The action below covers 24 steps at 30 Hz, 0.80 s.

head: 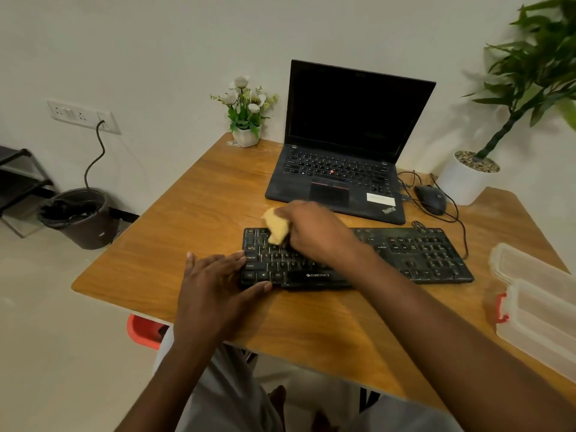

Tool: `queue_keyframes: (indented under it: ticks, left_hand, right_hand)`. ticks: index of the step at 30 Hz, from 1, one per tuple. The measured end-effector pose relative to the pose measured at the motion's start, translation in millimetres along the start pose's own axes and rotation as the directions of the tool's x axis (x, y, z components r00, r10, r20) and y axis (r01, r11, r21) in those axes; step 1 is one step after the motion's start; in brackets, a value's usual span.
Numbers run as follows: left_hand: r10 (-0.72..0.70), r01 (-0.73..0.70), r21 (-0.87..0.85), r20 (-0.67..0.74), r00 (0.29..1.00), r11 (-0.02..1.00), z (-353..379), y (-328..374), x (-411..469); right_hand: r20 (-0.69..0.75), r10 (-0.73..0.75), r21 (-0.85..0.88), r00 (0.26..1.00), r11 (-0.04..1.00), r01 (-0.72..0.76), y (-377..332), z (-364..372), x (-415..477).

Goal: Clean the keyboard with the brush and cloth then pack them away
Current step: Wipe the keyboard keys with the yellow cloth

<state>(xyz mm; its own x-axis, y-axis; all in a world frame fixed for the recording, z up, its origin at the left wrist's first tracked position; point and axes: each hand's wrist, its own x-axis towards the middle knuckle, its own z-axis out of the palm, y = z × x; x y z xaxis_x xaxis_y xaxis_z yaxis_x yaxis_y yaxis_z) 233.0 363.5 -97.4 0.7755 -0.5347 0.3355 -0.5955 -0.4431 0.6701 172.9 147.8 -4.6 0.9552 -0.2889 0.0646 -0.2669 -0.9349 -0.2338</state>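
A black keyboard (414, 254) lies across the middle of the wooden desk (199, 194), dusty on its right half. My right hand (314, 232) is closed around a bunched yellow cloth (276, 226) and presses it onto the upper-left keys. My left hand (218, 275) rests flat on the desk with its fingers and thumb clamped on the keyboard's left end. No brush is in view.
An open black laptop (349, 145) stands behind the keyboard, with a wired mouse (431, 199) to its right. A clear plastic box (536, 307) with a red latch sits at the desk's right edge. A small flower pot (246, 135), a large potted plant (467, 179) and a floor bin (81, 216) surround the desk.
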Motion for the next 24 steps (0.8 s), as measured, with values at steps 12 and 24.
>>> queue_keyframes:
  ticks: [12, 24]
  left_hand:
    - [0.013, -0.015, 0.082, 0.034, 0.999, 0.996, 1, -2, 2]
    - [0.003, -0.012, 0.122, 0.075, 0.997, 0.992, -3, 3, 2]
  right_hand:
    - [0.088, -0.030, -0.057, 0.996, 0.998, 0.035, 13, 15, 0]
    - [0.050, 0.291, -0.147, 0.956, 0.948, -0.281, 139, -34, -75]
